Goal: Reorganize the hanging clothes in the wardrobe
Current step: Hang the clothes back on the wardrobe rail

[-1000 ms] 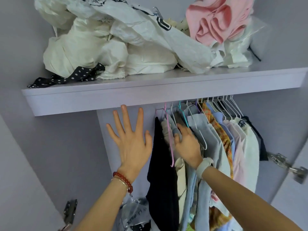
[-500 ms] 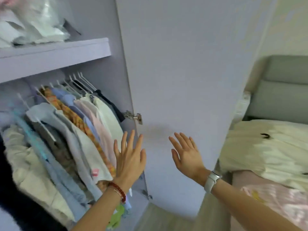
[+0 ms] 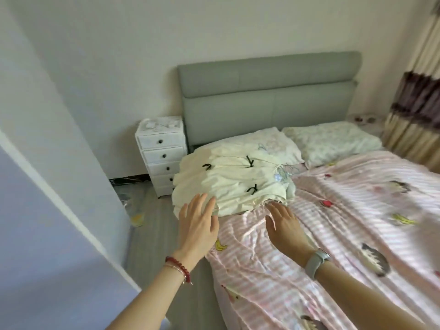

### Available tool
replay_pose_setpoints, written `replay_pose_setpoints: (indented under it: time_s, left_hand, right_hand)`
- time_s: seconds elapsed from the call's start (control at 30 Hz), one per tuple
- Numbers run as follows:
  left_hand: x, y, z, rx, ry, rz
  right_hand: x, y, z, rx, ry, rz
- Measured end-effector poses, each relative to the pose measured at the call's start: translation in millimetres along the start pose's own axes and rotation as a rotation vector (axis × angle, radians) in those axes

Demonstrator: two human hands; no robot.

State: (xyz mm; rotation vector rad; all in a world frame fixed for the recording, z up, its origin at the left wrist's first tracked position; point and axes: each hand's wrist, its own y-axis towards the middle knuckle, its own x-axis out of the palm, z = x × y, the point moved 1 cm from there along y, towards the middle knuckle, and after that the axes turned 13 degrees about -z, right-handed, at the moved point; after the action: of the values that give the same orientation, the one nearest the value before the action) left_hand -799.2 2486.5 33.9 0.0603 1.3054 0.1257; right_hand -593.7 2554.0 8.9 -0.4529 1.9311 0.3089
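So the wardrobe door (image 3: 47,234) took up the left edge of the shot, and the hanging clothes themselves weren't in view at all. Further right, a white drawer unit (image 3: 162,153) stood beside the grey headboard (image 3: 269,96). The cream garment (image 3: 228,184) with little black bows lay heaped on the bed (image 3: 357,222), up near the pillows, with a tangle of wire hangers (image 3: 283,172) at its right edge. The left hand (image 3: 198,225) was spread flat, fingers straight, just at the garment's near corner, holding nothing. The right hand (image 3: 284,225) was spread too, empty, fingertips almost at the hem. My guess: picking up that pile was the step. Best bet would be to go for the hanger hooks first rather than scooping fabric, since loose wire hangers snag each other and slide out. One hand on the hooks, the other under the cloth to take the weight.
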Motion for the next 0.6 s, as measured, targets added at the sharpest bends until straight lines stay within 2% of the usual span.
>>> replay_pose_setpoints:
  time_s: [0.27, 0.6]
  left_hand:
    - [78.3, 129.9, 14.6, 0.080, 0.035, -0.242]
    - [226.7, 313.5, -34.4, 0.042, -0.024, -0.550]
  right_hand:
    - [7.3, 54.8, 104.3, 0.326, 0.122, -0.047]
    - [86.8, 245.3, 212.7, 0.563, 0.326, -0.259]
